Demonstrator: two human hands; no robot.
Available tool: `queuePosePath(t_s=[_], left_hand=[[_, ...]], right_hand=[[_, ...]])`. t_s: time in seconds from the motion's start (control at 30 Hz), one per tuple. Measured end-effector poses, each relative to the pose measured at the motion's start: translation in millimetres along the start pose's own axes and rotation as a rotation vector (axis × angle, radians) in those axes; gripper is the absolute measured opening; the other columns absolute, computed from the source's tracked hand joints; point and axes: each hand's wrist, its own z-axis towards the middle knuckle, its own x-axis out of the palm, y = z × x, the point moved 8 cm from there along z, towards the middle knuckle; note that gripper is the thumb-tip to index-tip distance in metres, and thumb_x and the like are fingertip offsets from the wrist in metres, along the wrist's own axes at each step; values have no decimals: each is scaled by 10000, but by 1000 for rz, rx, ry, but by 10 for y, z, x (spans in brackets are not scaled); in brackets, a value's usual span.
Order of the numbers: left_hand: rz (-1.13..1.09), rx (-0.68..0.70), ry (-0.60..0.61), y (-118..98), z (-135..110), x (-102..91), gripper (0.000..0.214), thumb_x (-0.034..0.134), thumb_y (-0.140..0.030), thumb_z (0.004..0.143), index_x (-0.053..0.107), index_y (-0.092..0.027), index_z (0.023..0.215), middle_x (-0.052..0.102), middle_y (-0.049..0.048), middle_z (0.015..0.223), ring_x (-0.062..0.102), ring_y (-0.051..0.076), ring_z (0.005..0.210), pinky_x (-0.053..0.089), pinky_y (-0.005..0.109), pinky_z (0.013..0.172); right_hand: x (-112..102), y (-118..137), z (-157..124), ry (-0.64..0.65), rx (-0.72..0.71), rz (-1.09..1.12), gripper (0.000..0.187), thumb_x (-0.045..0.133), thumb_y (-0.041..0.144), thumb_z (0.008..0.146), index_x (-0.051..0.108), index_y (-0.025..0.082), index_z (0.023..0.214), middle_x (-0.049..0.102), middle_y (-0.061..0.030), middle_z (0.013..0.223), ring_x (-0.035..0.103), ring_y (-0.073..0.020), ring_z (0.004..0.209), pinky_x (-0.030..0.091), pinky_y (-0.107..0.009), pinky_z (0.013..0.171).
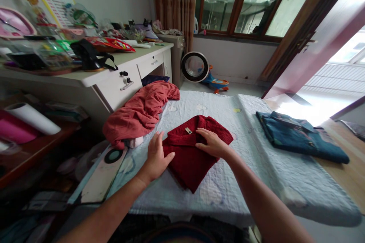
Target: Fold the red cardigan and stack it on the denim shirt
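Observation:
A dark red garment with a collar and a small white neck label, folded like a shirt (189, 165), lies on a pale blue quilted cloth (256, 190). At its left edge is my left hand (157, 155), fingers raised and thumb stretched toward the fabric. My right hand (210, 142) rests flat over the upper right part of the shirt, fingers extended near the collar. Neither hand grips the cloth. To the left lies a crumpled coral-red garment (142, 112). Over on the right sits a folded pair of blue denim clothing (302, 134).
A white desk (114, 90) crowded with jars and packets borders the left side. A washing machine with its round door (195, 67) swung out stands at the back. Beside it is a blue and orange ride-on toy (215, 82). An open door (310, 45) is at the right.

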Motion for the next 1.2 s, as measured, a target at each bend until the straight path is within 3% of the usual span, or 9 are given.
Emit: queuePosePath(t_s=[0.07, 0.17, 0.23, 0.33, 0.43, 0.53, 0.73, 0.93, 1.2], left_hand=[[-270, -286, 14, 202, -106, -62, 833, 734, -252, 692, 319, -201, 1413, 289, 158, 1539, 272, 303, 1428, 224, 467, 1167], [-664, -659, 21, 320, -328, -50, 690, 715, -192, 708, 399, -253, 1319, 507, 106, 1390, 512, 240, 1264, 409, 378, 1047], [-848, -810, 70, 255, -452, 28, 501, 685, -118, 702, 509, -246, 1153, 653, 67, 1168, 644, 205, 1052, 505, 316, 884], [-983, -939, 184, 94, -583, 202, 261, 653, -76, 708, 587, -203, 926, 711, 58, 952, 697, 185, 816, 538, 269, 687], [-1036, -988, 211, -13, -635, 372, 201, 641, -87, 742, 631, -187, 916, 730, 74, 930, 710, 200, 788, 559, 289, 660], [-1106, -939, 158, -68, -579, 504, 223, 643, -99, 768, 654, -172, 978, 742, 84, 948, 719, 218, 829, 584, 332, 731], [-1152, -977, 119, 17, -549, 714, 271, 710, -161, 765, 665, -160, 1032, 753, 100, 957, 726, 241, 882, 590, 364, 824], [-1114, -940, 36, 27, -524, 709, 254, 679, -106, 774, 676, -131, 1026, 757, 110, 939, 734, 243, 858, 594, 364, 823], [-980, -934, 20, 23, -492, 692, 217, 690, -121, 768, 683, -145, 983, 764, 97, 882, 740, 251, 813, 607, 382, 779]], right_hand=[[-261, -109, 34, -125, 9, 60, 399, 550, 333, 869, 600, 262, 1258, 613, -67, 1296, 554, -237, 1189, 375, -395, 1051], [-600, -488, 77, -285, 192, -10, 351, 557, 285, 849, 638, 209, 1182, 647, -100, 1202, 576, -257, 1126, 395, -382, 1007], [-660, -800, 107, -246, 364, -53, 366, 603, 268, 812, 645, 172, 1163, 649, -128, 1184, 569, -284, 1128, 393, -383, 994], [-625, -1168, 131, -144, 544, 18, 320, 599, 288, 824, 666, 155, 1107, 682, -128, 1103, 593, -278, 1068, 418, -359, 935], [-578, -1330, 172, -79, 584, 103, 229, 584, 340, 837, 711, 174, 932, 720, -82, 891, 640, -238, 880, 467, -320, 788], [-519, -1404, 214, -7, 604, 209, 221, 602, 383, 824, 720, 196, 826, 718, -43, 753, 641, -202, 723, 475, -294, 657], [-415, -1438, 298, 103, 628, 386, 250, 743, 461, 705, 722, 217, 750, 709, -42, 655, 645, -203, 646, 503, -300, 601], [-309, -1370, 320, 166, 700, 563, 297, 794, 427, 647, 711, 197, 815, 723, -55, 737, 661, -200, 645, 537, -330, 640], [-267, -1242, 287, 163, 777, 664, 260, 788, 409, 653, 686, 213, 790, 729, -54, 720, 675, -223, 668, 557, -341, 633]])
